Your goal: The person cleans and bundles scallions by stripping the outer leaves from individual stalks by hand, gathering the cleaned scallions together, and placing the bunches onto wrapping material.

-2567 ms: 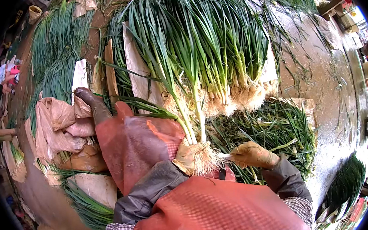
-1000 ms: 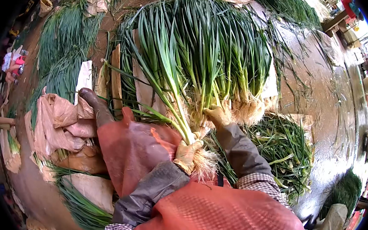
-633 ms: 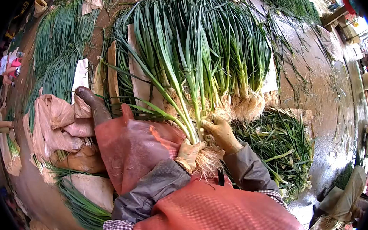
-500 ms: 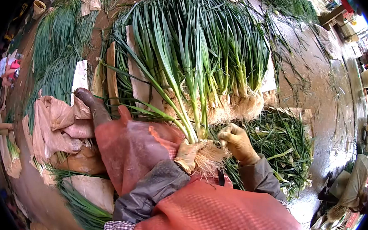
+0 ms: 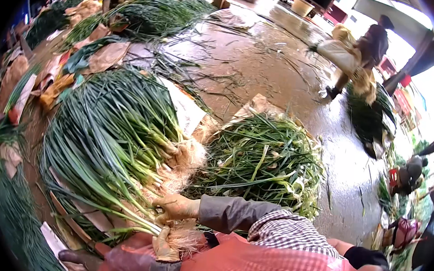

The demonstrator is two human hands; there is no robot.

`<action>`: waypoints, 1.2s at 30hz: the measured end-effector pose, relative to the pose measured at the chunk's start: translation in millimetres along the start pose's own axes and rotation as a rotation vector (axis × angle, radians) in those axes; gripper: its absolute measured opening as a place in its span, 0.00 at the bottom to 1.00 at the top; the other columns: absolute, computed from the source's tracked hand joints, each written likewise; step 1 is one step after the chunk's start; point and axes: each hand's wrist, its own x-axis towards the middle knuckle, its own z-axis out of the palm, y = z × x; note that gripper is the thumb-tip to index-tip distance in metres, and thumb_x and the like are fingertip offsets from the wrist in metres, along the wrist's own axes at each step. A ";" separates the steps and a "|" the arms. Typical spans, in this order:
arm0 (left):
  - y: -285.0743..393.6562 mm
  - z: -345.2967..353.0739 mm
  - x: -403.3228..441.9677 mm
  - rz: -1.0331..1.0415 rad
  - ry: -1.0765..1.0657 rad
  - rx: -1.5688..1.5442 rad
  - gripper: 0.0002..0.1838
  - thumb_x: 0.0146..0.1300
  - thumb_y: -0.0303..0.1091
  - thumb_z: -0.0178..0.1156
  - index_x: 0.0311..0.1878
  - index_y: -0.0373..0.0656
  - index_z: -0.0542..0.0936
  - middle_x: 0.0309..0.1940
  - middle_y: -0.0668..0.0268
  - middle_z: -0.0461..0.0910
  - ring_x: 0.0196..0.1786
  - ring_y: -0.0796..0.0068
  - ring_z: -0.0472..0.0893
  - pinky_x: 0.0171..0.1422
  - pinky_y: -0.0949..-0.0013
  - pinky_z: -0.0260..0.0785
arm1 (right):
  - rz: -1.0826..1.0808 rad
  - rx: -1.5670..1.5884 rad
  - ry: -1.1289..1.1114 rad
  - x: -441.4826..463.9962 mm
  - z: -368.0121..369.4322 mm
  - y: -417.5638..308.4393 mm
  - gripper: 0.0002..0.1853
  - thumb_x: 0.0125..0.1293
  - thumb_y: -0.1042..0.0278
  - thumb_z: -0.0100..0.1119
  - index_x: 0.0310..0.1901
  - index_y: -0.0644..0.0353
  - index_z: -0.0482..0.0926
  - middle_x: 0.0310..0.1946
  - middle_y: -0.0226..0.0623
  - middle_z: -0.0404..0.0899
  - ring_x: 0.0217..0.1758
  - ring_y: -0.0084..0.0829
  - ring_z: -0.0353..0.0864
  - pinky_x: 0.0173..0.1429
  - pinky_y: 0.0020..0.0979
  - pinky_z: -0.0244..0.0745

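Note:
My left hand [image 5: 165, 246], in a tan glove, is closed around the pale lower stems of a few green garlic stalks [image 5: 141, 222], just above their roots. Their leaves reach up and left over a large pile of green garlic [image 5: 108, 122]. Whitish stringy roots [image 5: 184, 240] hang out to the right of that grip. My right hand [image 5: 178, 207], gloved alike, is right above the left one, at the stems. Its fingers are curled together; what they pinch, if anything, is hidden.
A heap of loose leaves [image 5: 263, 162] lies right of the pile. Wet brown floor [image 5: 263, 70] extends beyond, with scattered leaves. A person [image 5: 372, 46] at the upper right carries a pale-wrapped bundle [image 5: 341, 53]. More greens [image 5: 158, 13] lie at the back.
The view has swung to the right, so the pile now appears further left. My right hand has moved from beside the roots to the stems above my left hand, which keeps its hold.

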 end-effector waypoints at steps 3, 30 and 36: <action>-6.7 -30.1 -6.2 0.053 0.138 0.003 0.15 0.61 0.22 0.49 0.52 0.33 0.73 0.42 0.56 0.77 0.43 0.62 0.80 0.48 0.61 0.79 | -0.087 0.063 -0.071 9.7 17.6 20.4 0.31 0.57 0.53 0.62 0.61 0.55 0.70 0.48 0.53 0.77 0.50 0.48 0.77 0.54 0.40 0.71; 8.8 -25.1 -32.8 0.028 0.276 -0.031 0.11 0.55 0.22 0.59 0.43 0.38 0.75 0.32 0.66 0.77 0.34 0.72 0.79 0.42 0.69 0.77 | 0.243 0.469 0.097 60.2 -2.2 31.3 0.21 0.73 0.55 0.45 0.57 0.62 0.70 0.42 0.41 0.78 0.36 0.27 0.75 0.33 0.28 0.73; 6.9 -9.4 -27.1 0.064 0.275 -0.049 0.12 0.58 0.22 0.57 0.46 0.33 0.75 0.37 0.62 0.78 0.41 0.68 0.80 0.47 0.68 0.77 | -0.056 0.275 0.134 27.3 37.3 20.3 0.14 0.69 0.59 0.54 0.34 0.62 0.79 0.21 0.39 0.77 0.26 0.29 0.77 0.30 0.29 0.71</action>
